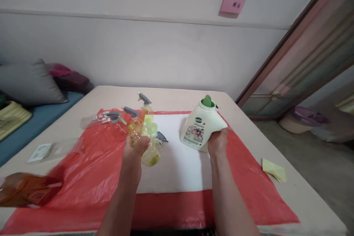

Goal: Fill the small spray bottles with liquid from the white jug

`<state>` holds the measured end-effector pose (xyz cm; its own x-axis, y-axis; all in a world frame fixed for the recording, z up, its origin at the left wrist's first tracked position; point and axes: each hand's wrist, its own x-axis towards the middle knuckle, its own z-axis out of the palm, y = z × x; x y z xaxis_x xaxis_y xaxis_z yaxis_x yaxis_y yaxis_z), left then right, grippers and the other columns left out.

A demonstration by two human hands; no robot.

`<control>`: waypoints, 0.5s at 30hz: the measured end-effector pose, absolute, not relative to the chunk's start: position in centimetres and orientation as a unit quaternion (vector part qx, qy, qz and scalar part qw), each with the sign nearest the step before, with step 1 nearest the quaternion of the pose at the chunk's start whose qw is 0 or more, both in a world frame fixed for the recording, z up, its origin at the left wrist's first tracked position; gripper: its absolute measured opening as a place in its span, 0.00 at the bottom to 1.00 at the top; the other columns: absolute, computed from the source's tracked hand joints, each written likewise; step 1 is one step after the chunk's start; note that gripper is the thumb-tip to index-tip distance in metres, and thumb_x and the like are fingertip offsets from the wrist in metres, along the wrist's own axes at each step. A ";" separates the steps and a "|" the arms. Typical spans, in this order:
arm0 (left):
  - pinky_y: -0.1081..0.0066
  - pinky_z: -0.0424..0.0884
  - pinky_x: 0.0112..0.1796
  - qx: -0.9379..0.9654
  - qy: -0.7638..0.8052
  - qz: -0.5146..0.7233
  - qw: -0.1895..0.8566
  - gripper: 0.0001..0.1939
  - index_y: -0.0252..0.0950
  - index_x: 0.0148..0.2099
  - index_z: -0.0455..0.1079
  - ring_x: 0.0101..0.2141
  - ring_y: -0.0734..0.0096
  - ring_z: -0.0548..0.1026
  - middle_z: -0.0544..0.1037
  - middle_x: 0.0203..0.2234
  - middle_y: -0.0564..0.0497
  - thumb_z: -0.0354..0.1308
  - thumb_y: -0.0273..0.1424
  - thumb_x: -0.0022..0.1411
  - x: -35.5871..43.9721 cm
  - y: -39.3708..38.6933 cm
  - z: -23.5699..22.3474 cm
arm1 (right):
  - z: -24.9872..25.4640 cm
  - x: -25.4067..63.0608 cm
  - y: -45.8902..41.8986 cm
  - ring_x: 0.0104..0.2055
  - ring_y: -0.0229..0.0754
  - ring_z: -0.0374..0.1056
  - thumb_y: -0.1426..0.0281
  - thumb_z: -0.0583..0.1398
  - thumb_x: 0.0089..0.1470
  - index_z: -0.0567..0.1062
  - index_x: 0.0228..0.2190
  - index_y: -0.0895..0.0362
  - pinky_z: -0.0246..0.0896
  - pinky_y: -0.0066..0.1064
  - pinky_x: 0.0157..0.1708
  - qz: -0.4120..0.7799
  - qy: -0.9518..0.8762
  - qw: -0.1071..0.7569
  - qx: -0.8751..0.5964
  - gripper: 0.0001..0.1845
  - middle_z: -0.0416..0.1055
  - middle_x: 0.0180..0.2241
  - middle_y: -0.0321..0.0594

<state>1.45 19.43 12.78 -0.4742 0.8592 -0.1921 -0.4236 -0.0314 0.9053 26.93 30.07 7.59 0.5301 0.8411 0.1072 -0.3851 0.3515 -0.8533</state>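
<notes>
My right hand (218,142) is wrapped round the handle side of a white detergent bottle (195,127). The jug leans slightly, and its uncapped neck shows a green pouring spout (207,100). My left hand (136,147) grips a clear yellowish spray bottle (152,153); its fingers are mostly hidden, and only the thumb shows well. The bottle's grey trigger head (162,137) points to the right. Behind it crowd several similar pieces, among them a spray bottle (147,112) standing farthest back and a grey trigger head (114,116) to the left.
Under everything lie a red plastic sheet (102,177) and a white sheet (177,177) on a pale table. An orange-brown bottle (30,190) lies at left, near clear packaging (62,149). Yellow paper slips (273,169) lie right. A wall (166,55) stands behind.
</notes>
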 end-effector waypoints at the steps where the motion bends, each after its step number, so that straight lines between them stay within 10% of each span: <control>1: 0.70 0.71 0.39 0.215 0.516 0.681 0.473 0.30 0.38 0.48 0.69 0.33 0.72 0.77 0.77 0.34 0.52 0.73 0.40 0.43 1.7 19.5 12.6 | 7.6 27.2 30.5 0.56 0.48 0.68 0.35 0.49 0.53 0.73 0.51 0.55 0.61 0.44 0.58 0.403 -0.290 0.774 -0.393 0.43 0.74 0.52 0.46; 15: 0.64 0.68 0.45 0.397 0.541 0.543 0.504 0.33 0.43 0.55 0.65 0.42 0.64 0.74 0.76 0.43 0.51 0.71 0.30 0.46 5.8 19.5 11.1 | 10.5 30.0 26.3 0.45 0.54 0.72 0.33 0.55 0.46 0.75 0.48 0.63 0.67 0.45 0.48 0.304 -0.390 0.728 -0.474 0.49 0.76 0.40 0.49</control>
